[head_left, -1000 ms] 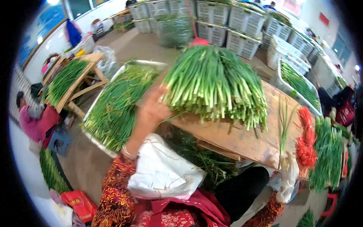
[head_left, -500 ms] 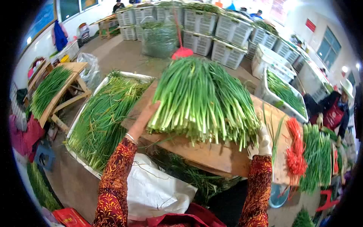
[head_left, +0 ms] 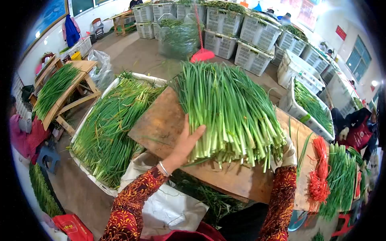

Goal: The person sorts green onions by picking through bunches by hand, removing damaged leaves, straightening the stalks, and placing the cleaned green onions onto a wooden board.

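On the wooden surface (head_left: 157, 120), the left hand (head_left: 185, 143), fingers spread, touches the pile of green stalks (head_left: 231, 116) overhanging the far edge, probably limp, bruisable, best cupped by its firmer pale ends; the gloved right hand's (head_left: 288, 153) fingers are hidden, grip unclear.

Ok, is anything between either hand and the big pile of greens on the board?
Nothing visible blocks them: the bare left hand lies against the pile on its left side. The right hand is at its right edge, with only its pale glove between.
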`<action>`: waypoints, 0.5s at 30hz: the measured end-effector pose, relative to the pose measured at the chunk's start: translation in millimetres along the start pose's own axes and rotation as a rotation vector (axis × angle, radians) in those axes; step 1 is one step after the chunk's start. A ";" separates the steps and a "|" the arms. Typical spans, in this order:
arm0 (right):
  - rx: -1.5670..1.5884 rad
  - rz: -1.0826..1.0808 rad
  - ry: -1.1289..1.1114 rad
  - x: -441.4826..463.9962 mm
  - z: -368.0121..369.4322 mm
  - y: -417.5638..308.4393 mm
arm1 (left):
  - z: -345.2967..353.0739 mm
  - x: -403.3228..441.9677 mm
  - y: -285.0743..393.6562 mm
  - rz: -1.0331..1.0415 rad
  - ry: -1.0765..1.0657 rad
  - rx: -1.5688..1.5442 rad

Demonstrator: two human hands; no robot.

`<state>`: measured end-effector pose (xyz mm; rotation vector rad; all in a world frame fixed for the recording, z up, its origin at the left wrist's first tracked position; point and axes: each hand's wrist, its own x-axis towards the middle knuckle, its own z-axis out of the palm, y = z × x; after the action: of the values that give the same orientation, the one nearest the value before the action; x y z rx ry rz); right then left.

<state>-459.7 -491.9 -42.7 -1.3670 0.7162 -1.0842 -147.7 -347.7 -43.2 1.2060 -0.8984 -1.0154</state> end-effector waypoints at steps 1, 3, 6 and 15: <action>0.103 0.046 -0.046 4.6 -11.3 5.4 | 6.2 -4.6 2.6 -0.025 0.016 0.017; 0.129 0.104 -0.011 21.1 -27.1 15.3 | 14.7 -7.5 -7.1 -0.016 0.039 0.039; 0.079 0.150 0.048 23.2 -34.4 10.3 | 33.6 -14.6 -20.9 0.132 0.116 0.048; -0.409 0.283 0.305 45.4 -78.7 15.3 | -17.9 -35.3 -14.0 0.109 0.023 -0.270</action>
<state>-511.0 -566.7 -58.9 -1.3951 1.3722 -0.9585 -143.5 -309.6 -60.4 0.9305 -0.7732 -0.9970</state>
